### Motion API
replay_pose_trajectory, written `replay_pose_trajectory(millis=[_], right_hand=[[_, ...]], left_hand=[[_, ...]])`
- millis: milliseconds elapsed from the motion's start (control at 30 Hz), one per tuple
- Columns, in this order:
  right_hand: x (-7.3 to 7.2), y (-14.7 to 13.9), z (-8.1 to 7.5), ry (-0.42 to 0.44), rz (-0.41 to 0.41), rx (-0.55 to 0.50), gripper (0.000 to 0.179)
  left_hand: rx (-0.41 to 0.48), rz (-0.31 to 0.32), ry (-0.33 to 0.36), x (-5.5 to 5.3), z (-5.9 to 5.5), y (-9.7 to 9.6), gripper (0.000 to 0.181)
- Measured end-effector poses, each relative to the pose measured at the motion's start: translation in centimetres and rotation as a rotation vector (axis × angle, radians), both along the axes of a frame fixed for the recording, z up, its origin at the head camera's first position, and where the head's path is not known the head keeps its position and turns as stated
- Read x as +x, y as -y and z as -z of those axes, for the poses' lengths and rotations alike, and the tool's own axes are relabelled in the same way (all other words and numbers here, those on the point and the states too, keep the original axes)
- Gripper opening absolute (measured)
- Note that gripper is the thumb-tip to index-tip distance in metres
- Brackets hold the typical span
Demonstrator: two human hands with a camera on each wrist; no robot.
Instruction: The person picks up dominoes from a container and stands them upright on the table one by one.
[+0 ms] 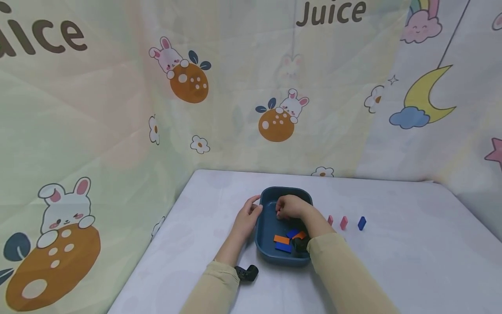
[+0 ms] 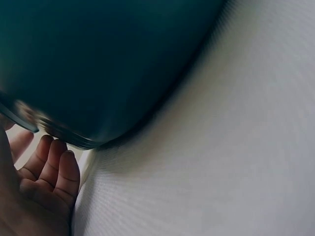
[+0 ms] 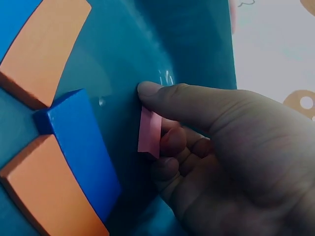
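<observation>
A dark teal tray [image 1: 262, 244] stands on the white table. Inside it my right hand [image 1: 291, 206] pinches a pink block [image 3: 149, 132] between thumb and fingers, over the tray's far part. Nearer the tray's front lie flat blocks, among them an orange block [image 1: 281, 239] and a blue block [image 1: 283, 247]. My left hand [image 1: 246, 219] is at the tray's left rim, its fingers loosely bent; in the left wrist view the fingertips [image 2: 69, 164] come right up to the tray's edge.
Right of the tray, a pink block [image 1: 344, 223] and a blue block [image 1: 362, 223] stand upright on the table [image 1: 415, 244]. Another pink block [image 1: 330, 220] shows partly behind my right forearm. A printed cloth wall [image 1: 235, 87] encloses the table's back and left.
</observation>
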State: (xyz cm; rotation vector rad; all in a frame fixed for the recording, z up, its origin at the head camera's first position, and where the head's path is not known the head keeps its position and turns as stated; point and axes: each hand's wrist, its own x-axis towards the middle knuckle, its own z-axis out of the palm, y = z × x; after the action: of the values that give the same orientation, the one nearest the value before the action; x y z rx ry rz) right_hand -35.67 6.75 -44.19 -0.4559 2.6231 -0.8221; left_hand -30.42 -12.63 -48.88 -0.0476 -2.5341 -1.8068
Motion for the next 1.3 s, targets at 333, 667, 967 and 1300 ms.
replay_pose_trajectory(millis=[333,667,967,1300], right_hand=[[0.1,0.0,-0.7,-0.076,0.001,-0.051,0.012],[0.3,0.0,-2.8,-0.075,0.010,-0.217,0.017],[1.1,-2.7,-5.9,-0.090,-0.019,-0.307,0.030],[3.1,-8.7,-7.3,-0.148,0.026,-0.350,0.025]], left_hand=[[-0.004,0.013,-0.016,-0.1,0.2,0.1,0.041],[-0.009,0.015,-0.005,0.0,0.1,0.1,0.040],[-0.020,0.002,-0.050,-0.1,0.0,0.2,0.041],[-0.018,0.001,-0.052,-0.1,0.1,0.2,0.042]])
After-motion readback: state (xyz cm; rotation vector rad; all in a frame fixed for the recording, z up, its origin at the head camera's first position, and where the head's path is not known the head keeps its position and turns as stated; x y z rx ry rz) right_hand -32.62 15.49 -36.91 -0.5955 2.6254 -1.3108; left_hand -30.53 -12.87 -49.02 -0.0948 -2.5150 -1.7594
